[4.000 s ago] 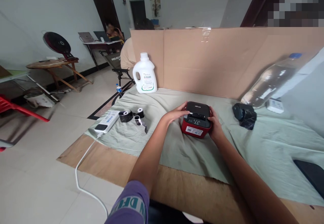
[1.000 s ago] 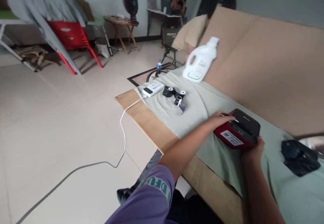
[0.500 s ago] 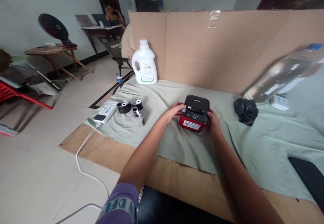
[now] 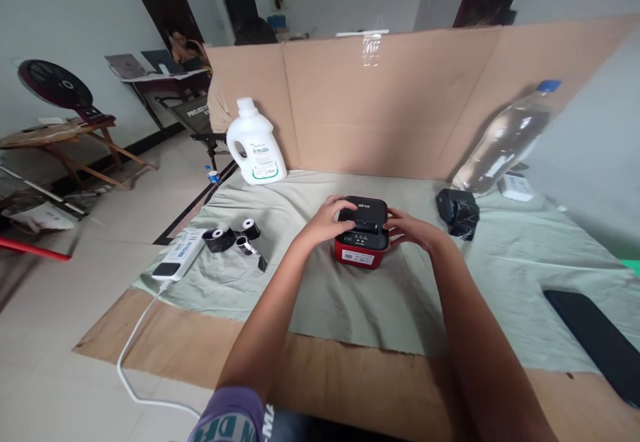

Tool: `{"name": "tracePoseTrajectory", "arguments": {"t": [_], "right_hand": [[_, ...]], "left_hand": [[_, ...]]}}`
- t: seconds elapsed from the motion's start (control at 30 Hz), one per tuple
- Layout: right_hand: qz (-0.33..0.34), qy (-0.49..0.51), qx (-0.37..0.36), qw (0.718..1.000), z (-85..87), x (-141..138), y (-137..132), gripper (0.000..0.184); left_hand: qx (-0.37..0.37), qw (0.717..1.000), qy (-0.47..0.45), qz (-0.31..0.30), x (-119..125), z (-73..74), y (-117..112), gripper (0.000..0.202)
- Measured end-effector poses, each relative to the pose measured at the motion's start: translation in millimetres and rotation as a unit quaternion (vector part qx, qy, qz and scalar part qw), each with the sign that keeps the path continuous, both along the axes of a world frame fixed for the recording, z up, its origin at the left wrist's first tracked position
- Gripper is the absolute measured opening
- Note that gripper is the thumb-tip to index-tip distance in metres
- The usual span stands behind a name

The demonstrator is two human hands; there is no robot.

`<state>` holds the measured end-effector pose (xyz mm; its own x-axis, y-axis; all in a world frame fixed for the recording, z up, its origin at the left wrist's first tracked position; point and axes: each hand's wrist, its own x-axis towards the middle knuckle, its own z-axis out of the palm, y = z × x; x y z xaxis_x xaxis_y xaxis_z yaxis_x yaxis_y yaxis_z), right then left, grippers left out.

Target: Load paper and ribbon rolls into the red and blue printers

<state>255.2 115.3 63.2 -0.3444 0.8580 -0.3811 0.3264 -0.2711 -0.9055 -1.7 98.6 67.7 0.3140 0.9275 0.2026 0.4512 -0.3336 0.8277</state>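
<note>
A small black-and-red label printer (image 4: pixel 361 249) sits on the green cloth in front of me, with a white sticker on its red front. My left hand (image 4: pixel 326 221) grips the left part of its black lid, fingers over the top and thumb at the lid's front edge. At the right side, my right hand (image 4: pixel 413 229) has its fingers against the lid's edge and the body. The lid looks down, though the fingers partly cover its edges. To the left lie a black roll (image 4: pixel 218 239) and smaller rolls (image 4: pixel 251 229) of black-and-white film.
A white power strip (image 4: pixel 179 255) with a cable lies left. Behind stand a white jug (image 4: pixel 256 145) and a cardboard panel (image 4: pixel 370 109). A large clear bottle (image 4: pixel 505 139), a black wrapped object (image 4: pixel 457 212), a white box (image 4: pixel 515 187) and a phone (image 4: pixel 595 342) are right.
My left hand has moved from the printer's left side up onto its lid. The right-hand fingers have shifted along the right edge. The view has turned slightly right.
</note>
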Motion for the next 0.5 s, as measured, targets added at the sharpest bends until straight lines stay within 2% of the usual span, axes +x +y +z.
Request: {"name": "tracePoseTrajectory", "arguments": {"t": [0.07,0.13,0.3,0.5], "right_hand": [[0.014,0.000,-0.012,1.000,0.9,1.4,-1.3,0.073],[0.020,0.007,-0.023,1.000,0.0,3.0,-2.3,0.077],[0.024,0.007,-0.025,0.999,-1.8,5.7,-3.0,0.083],[0.048,0.006,-0.012,0.999,1.1,6.4,-5.8,0.080]], "left_hand": [[0.048,0.994,0.052,-0.077,6.4,7.1,0.0,0.019],[0.062,0.988,0.083,-0.112,11.5,13.0,-0.6,0.008],[0.095,0.981,0.125,-0.115,16.3,20.1,-2.1,0.005],[0.138,0.975,0.152,-0.082,22.4,16.6,-0.8,0.006]]}}
